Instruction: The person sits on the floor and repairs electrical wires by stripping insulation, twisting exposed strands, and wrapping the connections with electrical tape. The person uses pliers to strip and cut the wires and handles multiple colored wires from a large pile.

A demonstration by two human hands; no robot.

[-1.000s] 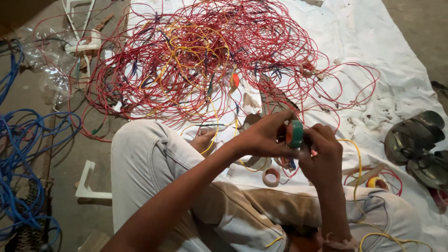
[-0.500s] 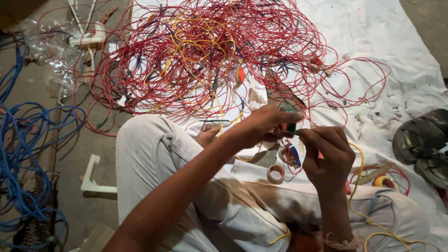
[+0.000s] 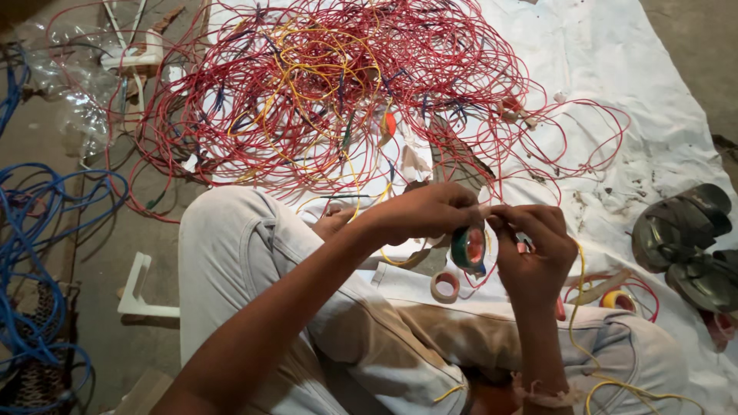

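Note:
My left hand [image 3: 427, 214] holds a green roll of tape [image 3: 469, 247] that hangs below its fingers. My right hand [image 3: 533, 246] meets it fingertip to fingertip and pinches what looks like the tape's loose end, together with a thin red wire. Both hands hover above my lap, over pale trousers [image 3: 254, 253]. A yellow wire [image 3: 576, 307] runs down past my right wrist. On the white sheet just below the hands lies a small pale tape roll [image 3: 445, 286].
A big tangle of red and yellow wires [image 3: 330, 92] covers the white sheet [image 3: 615, 69] ahead. Blue cable [image 3: 38, 230] is heaped at left. A yellow tape roll [image 3: 616, 300] and dark sandals [image 3: 688, 238] lie at right. A white plastic bracket [image 3: 138, 296] sits by my left knee.
The view has shifted slightly. My hands stayed together over my lap; the green tape roll now hangs lower under my left fingers and the right fingers pinch beside it.

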